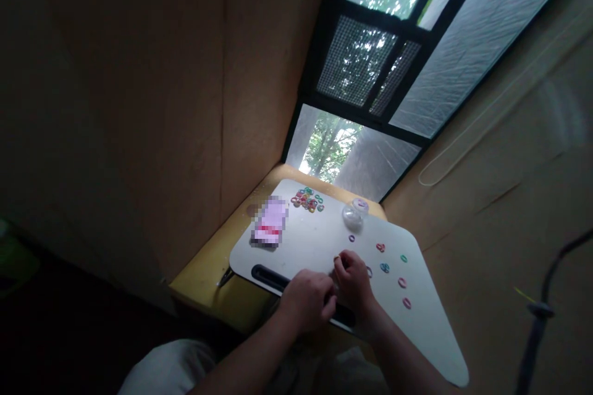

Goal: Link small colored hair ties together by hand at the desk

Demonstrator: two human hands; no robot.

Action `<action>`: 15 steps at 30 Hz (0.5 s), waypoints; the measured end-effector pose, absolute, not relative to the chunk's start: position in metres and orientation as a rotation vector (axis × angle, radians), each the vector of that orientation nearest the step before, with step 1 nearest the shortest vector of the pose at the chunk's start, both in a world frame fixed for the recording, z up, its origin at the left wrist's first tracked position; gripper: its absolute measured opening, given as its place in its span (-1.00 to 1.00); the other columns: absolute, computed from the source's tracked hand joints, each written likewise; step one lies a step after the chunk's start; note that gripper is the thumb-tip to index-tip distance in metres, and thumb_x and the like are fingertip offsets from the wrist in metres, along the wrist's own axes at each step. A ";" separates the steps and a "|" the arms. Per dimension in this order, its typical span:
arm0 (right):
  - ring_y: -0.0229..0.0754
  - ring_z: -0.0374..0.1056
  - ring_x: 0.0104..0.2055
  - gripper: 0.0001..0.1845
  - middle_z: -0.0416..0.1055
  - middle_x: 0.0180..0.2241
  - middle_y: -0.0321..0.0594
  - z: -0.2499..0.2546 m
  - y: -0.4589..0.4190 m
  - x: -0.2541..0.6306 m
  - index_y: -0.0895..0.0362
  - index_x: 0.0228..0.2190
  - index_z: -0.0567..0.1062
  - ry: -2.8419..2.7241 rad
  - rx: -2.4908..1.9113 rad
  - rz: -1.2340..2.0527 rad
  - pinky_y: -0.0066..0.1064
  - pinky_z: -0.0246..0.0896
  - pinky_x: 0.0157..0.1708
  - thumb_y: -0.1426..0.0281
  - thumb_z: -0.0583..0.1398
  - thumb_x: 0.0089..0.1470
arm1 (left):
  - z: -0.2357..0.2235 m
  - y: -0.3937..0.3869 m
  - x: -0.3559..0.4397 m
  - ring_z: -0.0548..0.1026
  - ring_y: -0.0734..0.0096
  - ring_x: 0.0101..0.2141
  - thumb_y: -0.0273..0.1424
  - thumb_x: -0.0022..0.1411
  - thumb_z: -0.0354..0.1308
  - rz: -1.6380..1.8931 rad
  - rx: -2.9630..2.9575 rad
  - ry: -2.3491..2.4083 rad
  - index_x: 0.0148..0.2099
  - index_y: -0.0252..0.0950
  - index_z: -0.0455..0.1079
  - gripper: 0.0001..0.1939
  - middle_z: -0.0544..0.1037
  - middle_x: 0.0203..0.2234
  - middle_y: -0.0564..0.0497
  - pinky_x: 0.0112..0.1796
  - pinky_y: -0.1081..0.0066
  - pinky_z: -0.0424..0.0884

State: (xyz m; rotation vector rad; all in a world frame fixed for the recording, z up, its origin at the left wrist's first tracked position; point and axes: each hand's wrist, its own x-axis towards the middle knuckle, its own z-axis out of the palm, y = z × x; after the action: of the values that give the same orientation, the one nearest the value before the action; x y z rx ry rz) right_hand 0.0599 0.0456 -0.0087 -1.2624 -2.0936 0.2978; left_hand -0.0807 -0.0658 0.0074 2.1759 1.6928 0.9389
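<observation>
My left hand (309, 299) is curled closed over the front edge of the white lap table (306, 241); whatever its fingers hold, if anything, is hidden. Beside it, my right hand (353, 278) is pinched, with a tiny orange-yellow bit at its fingertips, too small to name. Small coloured ring-shaped bands lie to the right of it, among them a green band (404, 258), a blue one (384, 268) and a pink one (402, 282). A purple band (351, 238) rests just beyond the right hand. Farther back sits a heap of mixed bands (306, 199).
A clear round container (353, 217) stands near the back edge, a lidlike disc (360, 205) by it. At the left lies a blurred-out pinkish rectangular item (271, 222). The lap table rests on a yellow wooden surface (204, 278) below a window (333, 142).
</observation>
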 end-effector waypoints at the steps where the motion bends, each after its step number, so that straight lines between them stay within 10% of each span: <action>1: -0.26 0.08 -0.52 -0.70 0.17 -0.61 -0.36 -0.009 0.046 0.060 0.07 -0.63 0.16 -2.090 -1.256 0.299 -0.41 -0.05 -0.48 0.31 0.07 0.09 | 0.008 -0.066 -0.080 0.43 0.30 -0.35 -0.36 0.15 0.12 0.932 2.172 1.700 -0.36 -0.24 0.36 -0.93 0.50 -0.44 0.00 -0.27 0.33 0.21; 15: -0.26 0.14 -0.47 -0.76 0.24 -0.58 -0.33 -0.006 0.052 0.062 0.10 -0.63 0.26 -2.073 -1.211 0.356 -0.43 -0.03 -0.42 0.38 0.09 0.04 | 0.015 -0.066 -0.073 0.38 0.35 -0.36 -0.43 0.14 0.11 0.879 2.174 1.770 -0.36 -0.21 0.35 -0.97 0.50 -0.44 0.06 -0.29 0.35 0.17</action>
State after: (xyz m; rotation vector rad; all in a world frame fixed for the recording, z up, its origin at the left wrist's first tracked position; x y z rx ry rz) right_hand 0.0625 0.0515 -0.0058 -1.2109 -2.0732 0.3558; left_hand -0.0734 -0.0656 0.0155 2.1741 1.7703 0.8787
